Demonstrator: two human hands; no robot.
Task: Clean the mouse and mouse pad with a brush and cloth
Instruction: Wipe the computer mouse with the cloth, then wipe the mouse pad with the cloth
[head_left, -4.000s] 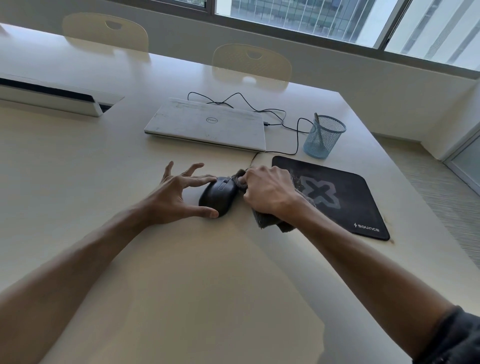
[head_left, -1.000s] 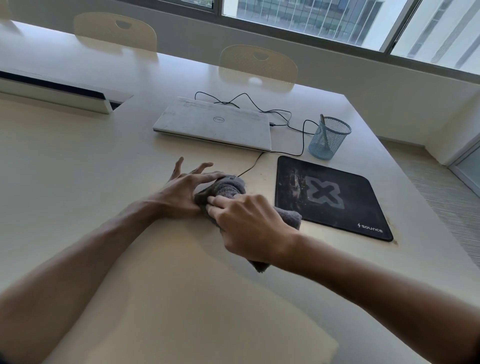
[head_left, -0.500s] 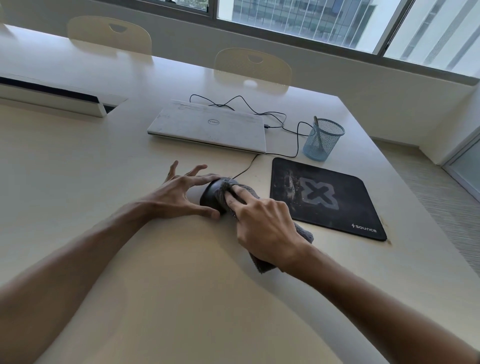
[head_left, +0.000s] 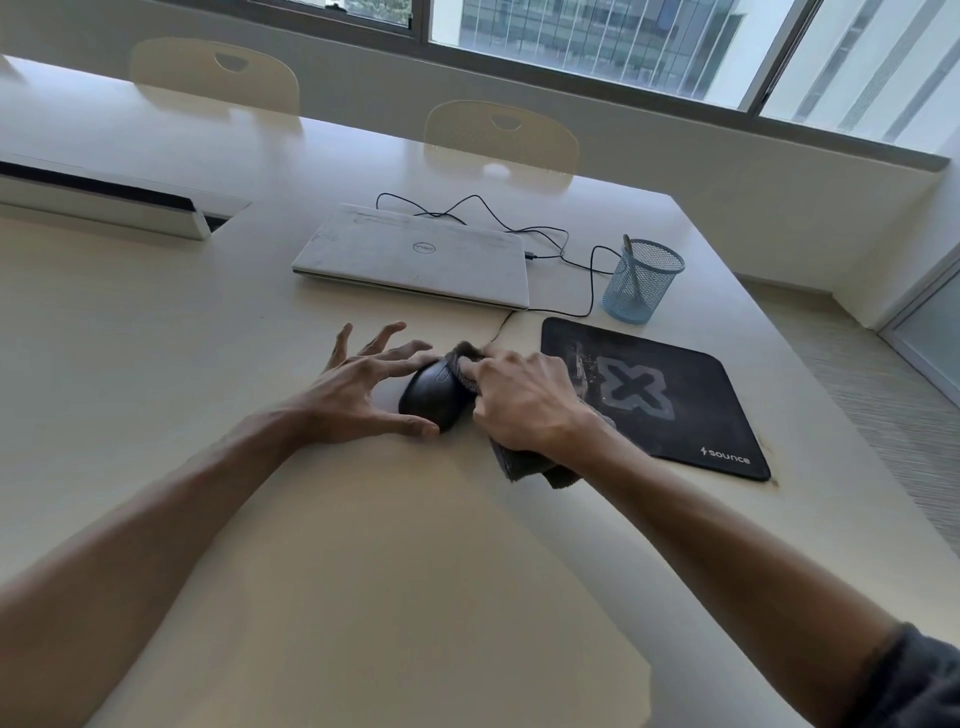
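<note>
On a cream table (head_left: 363, 571), the left hand (head_left: 358, 395), fingers spread, steadies a black computer mouse (head_left: 431, 397) while the right hand (head_left: 524, 402) grips a grey cloth (head_left: 524, 465) against it. The black fabric mouse pad (head_left: 675, 405) beside them looks dusty, seemingly uncleaned.

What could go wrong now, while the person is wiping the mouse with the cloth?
1. The left hand steadies the mouse with only thumb and fingertip, so a firm wipe by the right hand with the cloth might push it loose.
2. The mouse cable loops close to the mesh cup; tugging the mouse could possibly drag or tip it.
</note>
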